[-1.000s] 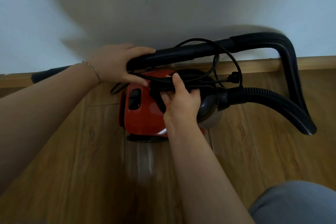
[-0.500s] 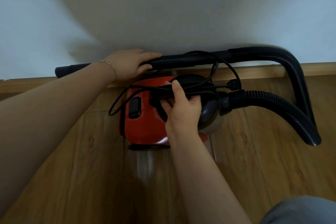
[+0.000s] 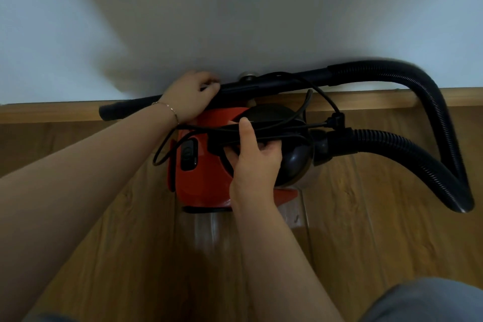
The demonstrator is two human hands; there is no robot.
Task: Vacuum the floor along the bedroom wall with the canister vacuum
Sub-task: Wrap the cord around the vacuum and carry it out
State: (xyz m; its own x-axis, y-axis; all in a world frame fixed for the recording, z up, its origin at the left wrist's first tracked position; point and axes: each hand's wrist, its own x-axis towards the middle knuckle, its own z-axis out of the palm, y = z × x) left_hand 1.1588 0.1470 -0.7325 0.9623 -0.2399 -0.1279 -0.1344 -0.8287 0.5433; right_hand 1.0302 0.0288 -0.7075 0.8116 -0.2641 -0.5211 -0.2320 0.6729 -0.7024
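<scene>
Canister vacuum [image 3: 201,165], red body with a black domed front, on the wood floor [image 3: 366,230] just above frame centre, close to the baseboard [image 3: 52,112] at its 12 o'clock. Black rocker switch [image 3: 188,155] on the red top, toward 9 o'clock.

Right hand [image 3: 253,162] on top of the body: thumb laid over the black carry handle and the bundled power cord [image 3: 292,123], fingers curled under, holding both together. One cord loop hangs off toward 9 o'clock, another arcs up to 1 o'clock. Plug [image 3: 337,120] lies at 3 o'clock, by the hose socket.

Ribbed hose [image 3: 418,154] leaves the front at 3 o'clock, dips to a bend at 4 o'clock, climbs back to 1 o'clock and joins the rigid wand [image 3: 274,85]. Wand lies along the wall foot at 12 o'clock, open end pointing to 10 o'clock.

Left hand [image 3: 190,97] at 11 o'clock, fingers wrapped round the wand; thin bracelet [image 3: 170,110] on the wrist.

Small round metal part [image 3: 247,77] behind the wand, can't tell what. White wall [image 3: 235,8] above. Grey-clad knee [image 3: 431,300] at frame 5 o'clock.
</scene>
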